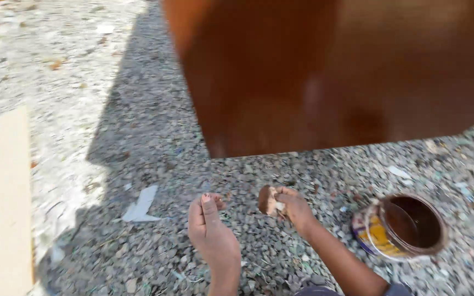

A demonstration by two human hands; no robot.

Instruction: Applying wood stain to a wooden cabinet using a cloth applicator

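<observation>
Over gravel ground (138,137), both hands sit low in the view, just below the bottom edge of a big brown glossy panel (330,71) that fills the upper right.

Right hand (294,208): fingers bunched together, pinching a small wad of cloth (268,199). Cloth is pale with a dark brown stained face turned left. It's held up off the gravel, just under the panel edge, not touching it. Forearm runs down to the bottom right of the view.

Left hand (209,227): holding nothing. Fingers curled loosely inward, close together, thumb lying along them, tips pointing up toward the panel. Close beside the cloth wad but a clear gap between them. A dark spot on one fingernail; can't tell what it is.

Open tin can (399,227) stands on the gravel to the right of the right forearm, near but not touching. Tilted a bit toward the camera, lid off, inside coated dark brown. Label is yellow and blue, smeared.

Pale scrap of paper or plastic (142,205) lies flat on the gravel left of the left hand, well apart. Light wooden board (1,203) runs along the far left edge. Panel throws a wide shadow over the gravel where the hands are; sunlit strip further left. Picture is motion-blurred, panel surface detail unreadable.
</observation>
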